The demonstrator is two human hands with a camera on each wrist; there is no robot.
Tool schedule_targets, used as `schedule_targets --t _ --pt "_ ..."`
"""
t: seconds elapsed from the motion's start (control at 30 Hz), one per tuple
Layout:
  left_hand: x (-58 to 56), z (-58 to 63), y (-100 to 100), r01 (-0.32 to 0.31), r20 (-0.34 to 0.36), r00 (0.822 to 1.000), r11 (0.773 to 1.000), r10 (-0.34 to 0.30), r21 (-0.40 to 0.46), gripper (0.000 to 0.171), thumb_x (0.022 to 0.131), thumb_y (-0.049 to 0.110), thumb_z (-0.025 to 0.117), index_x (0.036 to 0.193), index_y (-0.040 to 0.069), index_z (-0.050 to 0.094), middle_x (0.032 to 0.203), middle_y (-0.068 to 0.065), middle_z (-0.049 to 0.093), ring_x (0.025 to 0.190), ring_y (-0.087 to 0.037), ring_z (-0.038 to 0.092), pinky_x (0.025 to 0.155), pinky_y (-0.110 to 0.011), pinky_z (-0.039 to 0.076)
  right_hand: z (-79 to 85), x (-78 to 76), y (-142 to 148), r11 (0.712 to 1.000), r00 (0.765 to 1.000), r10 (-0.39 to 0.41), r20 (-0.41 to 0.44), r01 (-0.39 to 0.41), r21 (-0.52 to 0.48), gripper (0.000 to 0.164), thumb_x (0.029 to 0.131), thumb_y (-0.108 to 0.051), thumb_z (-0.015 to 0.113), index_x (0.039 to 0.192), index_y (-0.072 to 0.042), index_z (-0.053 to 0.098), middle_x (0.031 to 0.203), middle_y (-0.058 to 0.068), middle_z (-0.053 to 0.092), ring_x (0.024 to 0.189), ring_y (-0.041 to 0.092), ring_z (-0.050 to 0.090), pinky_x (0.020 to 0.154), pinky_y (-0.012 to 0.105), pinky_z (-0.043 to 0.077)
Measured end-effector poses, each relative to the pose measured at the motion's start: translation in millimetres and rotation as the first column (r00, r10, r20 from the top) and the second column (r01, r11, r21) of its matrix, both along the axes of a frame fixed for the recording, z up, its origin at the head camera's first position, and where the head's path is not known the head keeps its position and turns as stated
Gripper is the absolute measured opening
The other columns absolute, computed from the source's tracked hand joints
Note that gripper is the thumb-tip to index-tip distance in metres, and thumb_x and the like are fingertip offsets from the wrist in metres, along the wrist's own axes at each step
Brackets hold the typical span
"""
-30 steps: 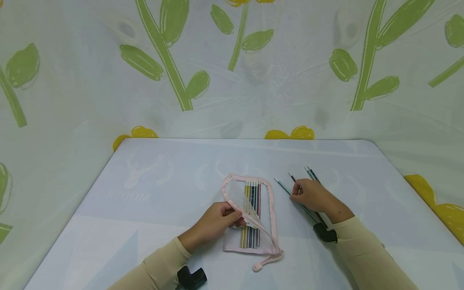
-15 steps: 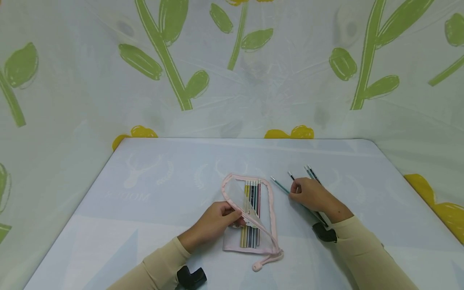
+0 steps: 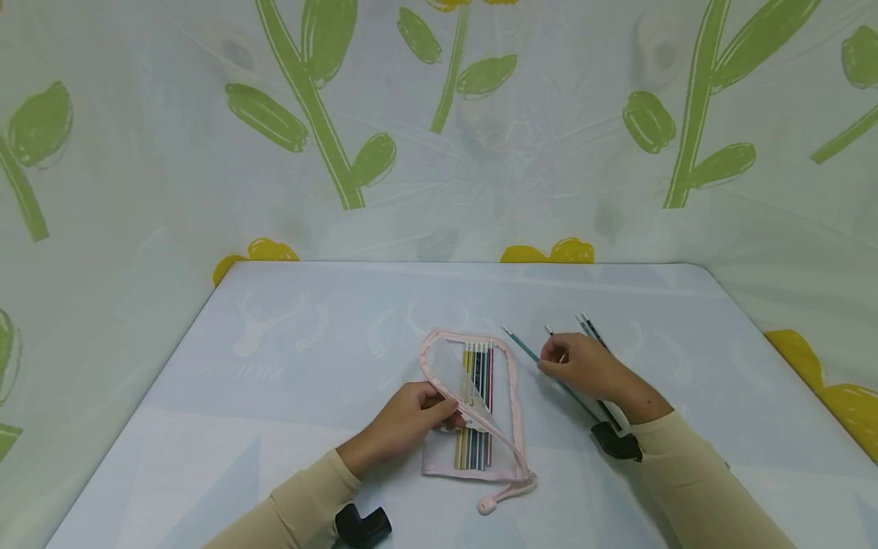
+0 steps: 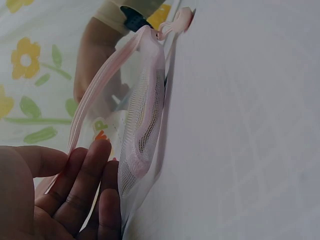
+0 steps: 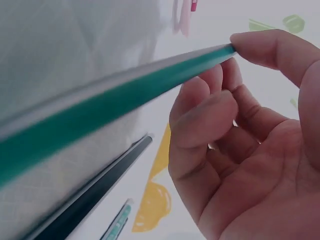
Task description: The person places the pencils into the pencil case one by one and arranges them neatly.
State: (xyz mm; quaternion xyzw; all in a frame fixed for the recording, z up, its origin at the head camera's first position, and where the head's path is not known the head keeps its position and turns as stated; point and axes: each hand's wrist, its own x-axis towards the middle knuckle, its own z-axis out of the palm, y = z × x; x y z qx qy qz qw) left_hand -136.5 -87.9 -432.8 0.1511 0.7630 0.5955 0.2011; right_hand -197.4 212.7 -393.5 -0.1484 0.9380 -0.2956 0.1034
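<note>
My left hand (image 3: 405,419) pinches the pink zippered edge of a clear mesh pencil case (image 3: 516,381), lifting its upper flap. Inside the case several pencils (image 3: 473,450) lie side by side, white-tipped ends toward the back. In the left wrist view, thumb and fingers close on the pink edging (image 4: 82,117). My right hand (image 3: 583,366) pinches a teal pencil (image 3: 521,343) between thumb and fingertips, just right of the case. The right wrist view shows this teal pencil (image 5: 125,92) slanting close past the camera, with a dark pencil (image 5: 100,192) lying beyond it.
More loose pencils (image 3: 588,326) lie on the white table (image 3: 329,305) behind and under my right hand. A pink zipper pull (image 3: 488,503) hangs off the case's near right corner. A flower-printed white sheet (image 3: 521,191) rises behind the table's far edge.
My right hand has shifted slightly left with the teal pencil, whose white-tipped end has moved left and back toward the case. The left hand and the case have stayed put.
</note>
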Motion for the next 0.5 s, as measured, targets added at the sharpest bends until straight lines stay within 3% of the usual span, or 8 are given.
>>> schedule_targets --t 0.5 --pt "-0.1 0.8 0.2 -0.002 -0.001 1.000 1.000 0.002 -0.008 0.027 0.103 0.019 0.055 0.112 -0.004 0.067 0.096 -0.011 0.075 0.087 -0.011 0.065 0.079 -0.022 0.052 6.2 0.7 -5.8 0.988 0.998 -0.027 0.064 0.036 -0.149 0.013 0.098 -0.018 0.063 0.098 -0.006 0.062 0.084 0.008 0.062 0.067 0.018 0.055 0.056 0.029 0.052"
